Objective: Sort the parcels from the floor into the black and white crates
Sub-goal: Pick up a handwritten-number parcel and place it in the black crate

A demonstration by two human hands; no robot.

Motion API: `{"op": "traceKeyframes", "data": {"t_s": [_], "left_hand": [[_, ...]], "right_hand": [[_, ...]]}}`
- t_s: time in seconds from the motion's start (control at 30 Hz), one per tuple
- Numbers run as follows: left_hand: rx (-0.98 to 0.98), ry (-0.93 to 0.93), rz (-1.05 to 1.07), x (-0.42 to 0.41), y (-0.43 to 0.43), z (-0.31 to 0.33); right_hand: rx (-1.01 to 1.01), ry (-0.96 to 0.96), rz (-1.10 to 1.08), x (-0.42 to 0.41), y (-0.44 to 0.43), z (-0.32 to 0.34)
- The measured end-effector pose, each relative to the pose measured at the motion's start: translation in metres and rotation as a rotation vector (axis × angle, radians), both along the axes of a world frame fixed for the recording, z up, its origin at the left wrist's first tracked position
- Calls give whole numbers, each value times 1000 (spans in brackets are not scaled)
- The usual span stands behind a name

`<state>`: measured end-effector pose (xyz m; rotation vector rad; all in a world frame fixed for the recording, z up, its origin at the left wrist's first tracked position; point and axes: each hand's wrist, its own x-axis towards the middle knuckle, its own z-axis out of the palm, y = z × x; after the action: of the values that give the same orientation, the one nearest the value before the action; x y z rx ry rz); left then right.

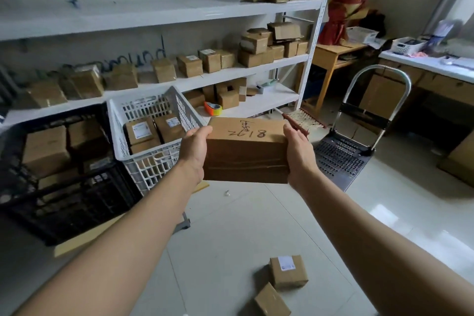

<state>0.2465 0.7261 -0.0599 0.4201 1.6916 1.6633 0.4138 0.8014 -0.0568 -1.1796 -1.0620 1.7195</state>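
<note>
Parcel (pixel 246 151) sits gripped lengthwise between left hand (pixel 193 152) and right hand (pixel 298 154), just right of white crate (pixel 154 161), so left's nearer.

The left crate (pixel 64 213) and right crate (pixel 154 169) are sitting side by side before the shelves (pixel 218 77), parcels (pixel 141 129) lying in both, box (pixel 246 156) hanging between left hand (pixel 192 151) and right hand (pixel 298 154) just right of them, floor parcels (pixel 288 272) lying below it, trolley (pixel 341 161) standing further right.

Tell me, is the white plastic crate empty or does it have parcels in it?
Not empty: the white plastic lattice crate holds a few brown cardboard parcels, well below its rim.
</note>
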Motion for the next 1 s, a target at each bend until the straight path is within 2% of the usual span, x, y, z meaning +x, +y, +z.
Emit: {"op": "traceKeyframes", "data": {"t_s": [0.33,0.57,0.77,1.0], "left_hand": [[6,-47,215,-76,-27,-14],[46,-4,447,-206,-55,-21],[36,-57,559,-346,-80,-30],[7,-70,687,-438,-119,-21]], "right_hand": [[200,-123,178,-89,-4,1],[260,-85,326,-240,-11,-15],[297,-85,445,-392,-24,-24],[286,-89,584,-494,-43,-13]]}}
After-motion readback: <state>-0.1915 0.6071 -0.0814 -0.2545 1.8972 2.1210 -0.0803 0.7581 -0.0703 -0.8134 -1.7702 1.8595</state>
